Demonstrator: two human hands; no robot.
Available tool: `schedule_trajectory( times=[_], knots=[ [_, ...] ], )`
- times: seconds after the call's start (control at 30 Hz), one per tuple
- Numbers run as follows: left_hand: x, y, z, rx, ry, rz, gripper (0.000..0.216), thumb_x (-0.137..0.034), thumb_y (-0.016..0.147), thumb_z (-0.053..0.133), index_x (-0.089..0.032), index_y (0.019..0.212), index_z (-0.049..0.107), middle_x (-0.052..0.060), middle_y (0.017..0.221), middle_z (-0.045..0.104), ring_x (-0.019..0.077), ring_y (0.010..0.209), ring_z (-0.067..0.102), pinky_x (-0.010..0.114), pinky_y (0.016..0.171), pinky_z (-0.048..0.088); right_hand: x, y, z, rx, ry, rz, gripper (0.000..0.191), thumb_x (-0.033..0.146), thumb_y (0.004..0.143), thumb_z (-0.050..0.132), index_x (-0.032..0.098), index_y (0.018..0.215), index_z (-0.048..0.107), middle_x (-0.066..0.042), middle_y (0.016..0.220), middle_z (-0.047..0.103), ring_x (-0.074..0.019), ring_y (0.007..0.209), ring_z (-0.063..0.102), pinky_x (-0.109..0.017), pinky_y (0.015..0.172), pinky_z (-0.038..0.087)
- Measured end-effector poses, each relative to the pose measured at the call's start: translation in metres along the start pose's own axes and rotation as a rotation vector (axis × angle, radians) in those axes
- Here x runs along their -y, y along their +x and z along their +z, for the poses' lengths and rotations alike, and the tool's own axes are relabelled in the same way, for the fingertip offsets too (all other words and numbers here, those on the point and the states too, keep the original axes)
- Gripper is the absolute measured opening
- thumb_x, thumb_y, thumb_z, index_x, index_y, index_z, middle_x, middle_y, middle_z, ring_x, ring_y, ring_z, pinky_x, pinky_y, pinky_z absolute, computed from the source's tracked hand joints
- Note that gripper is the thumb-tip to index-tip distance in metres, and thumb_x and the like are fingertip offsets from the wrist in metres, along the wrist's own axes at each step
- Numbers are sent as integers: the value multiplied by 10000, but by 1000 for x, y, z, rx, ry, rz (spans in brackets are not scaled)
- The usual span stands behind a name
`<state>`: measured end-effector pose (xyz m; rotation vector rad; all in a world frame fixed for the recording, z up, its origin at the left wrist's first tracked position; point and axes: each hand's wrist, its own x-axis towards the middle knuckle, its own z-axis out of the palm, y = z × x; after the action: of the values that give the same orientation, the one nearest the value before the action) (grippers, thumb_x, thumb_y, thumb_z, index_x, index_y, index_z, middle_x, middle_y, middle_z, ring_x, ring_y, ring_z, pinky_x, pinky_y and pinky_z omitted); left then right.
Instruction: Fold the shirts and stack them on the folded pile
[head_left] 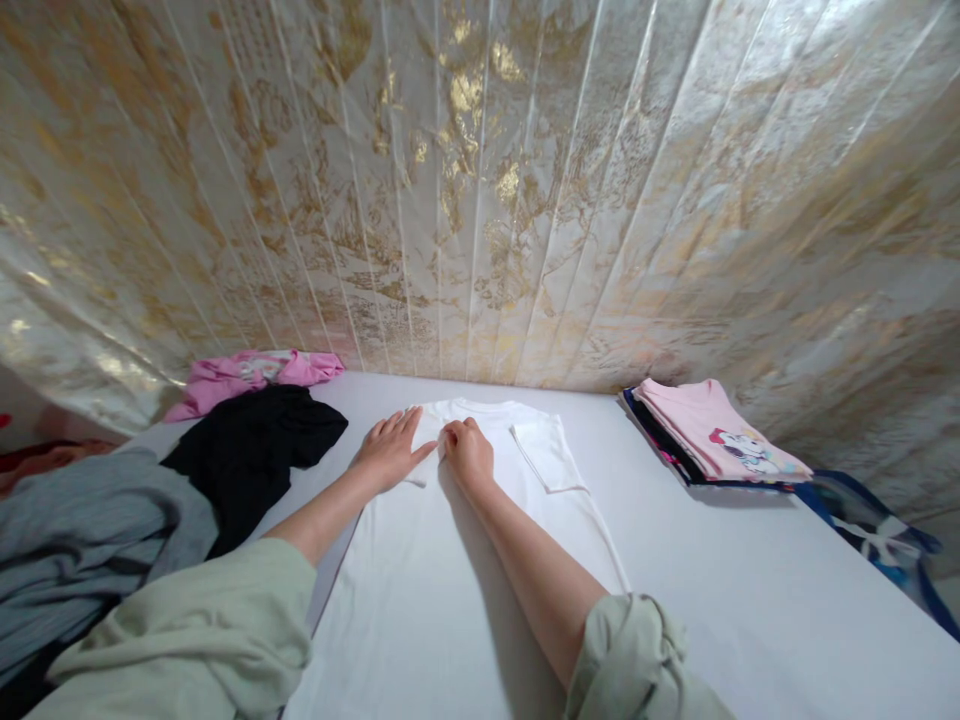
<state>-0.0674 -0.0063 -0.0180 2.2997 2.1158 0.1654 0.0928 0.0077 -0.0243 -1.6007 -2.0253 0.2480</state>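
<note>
A white T-shirt [420, 600] lies spread out on the white table, its collar toward the wall. Its right sleeve [551, 458] is folded inward over the body. On the left shoulder of the shirt, my left hand [388, 452] rests flat, fingers stretched out and thumb apart. Close beside it, my right hand [469, 458] is closed with its fingertips pinched at the left sleeve, which is turned inward. Part of that sleeve is hidden under my hands.
On the left lie a black garment [255, 440], a grey garment [97, 530] and a pink garment [255, 375], all crumpled. A stack of folded clothes with a pink shirt [712, 425] on top stands at the right. A dark blue-trimmed bag [877, 530] hangs at the table's right edge. Patterned curtain [480, 200] closes off the back.
</note>
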Motion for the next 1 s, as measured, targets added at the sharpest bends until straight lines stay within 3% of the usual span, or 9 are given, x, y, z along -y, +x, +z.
schedule_trajectory(
  times=[0.17, 0.27, 0.33, 0.43, 0.67, 0.8, 0.9, 1.0],
  knots=[
    [3, 4, -4, 65, 12, 8, 716, -608, 924, 241, -197, 1510, 268, 30, 1605, 172, 248, 1465, 182, 435, 1164, 169, 3, -1, -1, 2, -21, 32, 295, 366, 977, 426, 235, 833, 648, -16, 845, 658, -150, 750, 582, -248, 618, 326],
    [-1, 3, -8, 88, 20, -28, 698, -601, 910, 289, -227, 1500, 300, 30, 1600, 196, 281, 1459, 196, 482, 1154, 176, 3, 0, -5, -35, 1, 72, 316, 355, 993, 384, 231, 850, 637, -24, 861, 661, -166, 798, 583, -253, 665, 360],
    [-8, -2, -11, 44, 32, -17, 674, -569, 905, 334, -220, 1481, 346, 45, 1586, 244, 295, 1459, 193, 514, 1155, 158, 1, 0, -8, -85, 17, 69, 296, 319, 996, 362, 221, 929, 633, -41, 928, 655, -180, 896, 577, -259, 742, 388],
    [-20, -19, -11, -64, 27, 95, 642, -504, 919, 357, -172, 1470, 364, 79, 1562, 305, 248, 1462, 198, 463, 1178, 122, 0, 0, -10, -73, -3, 16, 286, 255, 983, 354, 201, 1090, 614, -77, 1092, 631, -202, 1035, 543, -288, 878, 392],
    [-20, -40, 5, -48, -34, 128, 627, -484, 939, 341, -181, 1488, 325, 79, 1576, 261, 221, 1453, 235, 412, 1169, 181, 3, 0, -2, 79, -105, -107, 396, 150, 902, 435, 181, 1284, 534, -88, 1373, 517, -202, 1248, 446, -306, 1060, 302],
    [-20, -39, 3, -25, -38, 120, 650, -529, 927, 349, -202, 1488, 324, 71, 1582, 249, 227, 1457, 220, 431, 1170, 166, -10, 9, -29, 106, -87, -135, 424, 147, 909, 402, 143, 1314, 526, -104, 1390, 513, -188, 1267, 447, -282, 1062, 312],
    [-22, -40, 0, -17, -41, 119, 652, -545, 932, 322, -208, 1490, 319, 68, 1586, 239, 222, 1462, 204, 439, 1172, 152, -38, 9, -64, 3, -151, -114, 455, 173, 925, 402, 101, 1367, 480, -138, 1425, 474, -206, 1302, 411, -310, 1086, 291],
    [-21, -40, -1, -2, -33, 114, 652, -543, 931, 317, -212, 1493, 313, 63, 1592, 219, 218, 1467, 185, 443, 1173, 143, -71, -5, -87, 15, -272, -13, 457, 235, 947, 403, 115, 1383, 464, -144, 1457, 440, -226, 1344, 364, -362, 1102, 268]
  ],
)
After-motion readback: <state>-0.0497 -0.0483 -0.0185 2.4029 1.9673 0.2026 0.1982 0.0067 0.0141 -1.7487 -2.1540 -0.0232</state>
